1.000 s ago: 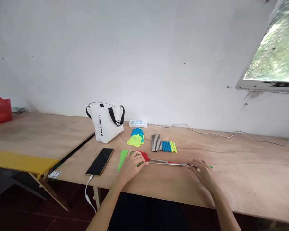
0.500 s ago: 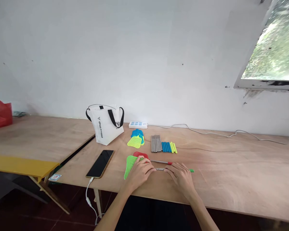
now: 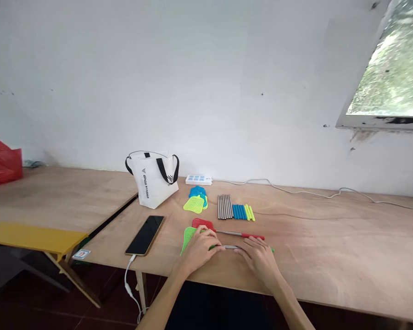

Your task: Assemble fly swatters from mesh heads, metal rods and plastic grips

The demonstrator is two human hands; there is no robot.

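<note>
My left hand point(image 3: 202, 250) is closed on the green fly swatter point(image 3: 188, 234) near where its mesh head meets the metal rod. My right hand point(image 3: 259, 257) wraps the handle end, and a green tip pokes out past its fingers. Between the hands a short length of silver rod shows; most of the handle is hidden. Just behind lies a red fly swatter point(image 3: 253, 235), head to the left and handle to the right. Farther back are blue swatter heads point(image 3: 197, 191), yellow swatter heads point(image 3: 193, 205), silver rods point(image 3: 225, 207), blue handles point(image 3: 240, 211) and yellow handles point(image 3: 249, 212).
A smartphone point(image 3: 145, 235) on a white cable lies at the left near the table edge. Behind it stands a white tote bag point(image 3: 154, 181). A power strip point(image 3: 198, 179) sits by the wall, its cord running right. A red plastic bag point(image 3: 3, 165) rests far left.
The green swatter and both hands have come slightly nearer the table's front edge, apart from the red swatter. More of the red handle now shows. The view has shifted a little.
</note>
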